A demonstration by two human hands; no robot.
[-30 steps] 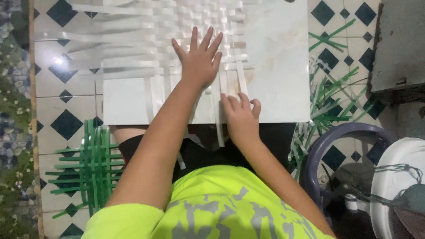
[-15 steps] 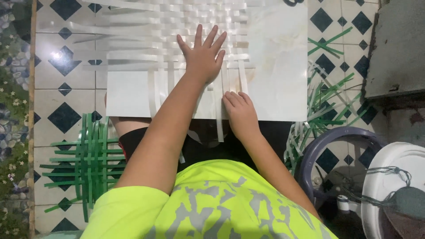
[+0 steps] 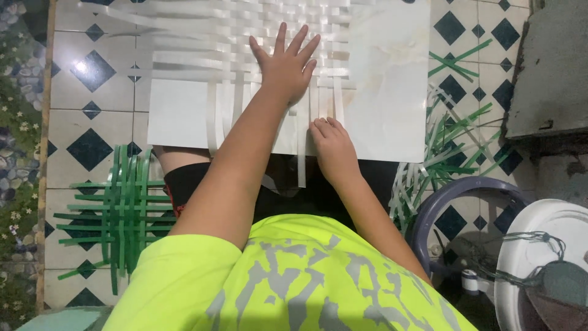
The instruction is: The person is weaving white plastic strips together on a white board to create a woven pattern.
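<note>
left hand [image 3: 286, 66] flat on white woven strips [image 3: 245, 43]; right hand [image 3: 331, 140] pinching 1.

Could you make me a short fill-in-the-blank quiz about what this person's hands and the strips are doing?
1. The left hand lies flat, fingers spread, on the woven ____ strips.
2. The right hand pinches a strip near the board's ____ edge.
3. The finished mat on the tiled floor is ____ in colour.

Missing words: white; near; green
</note>
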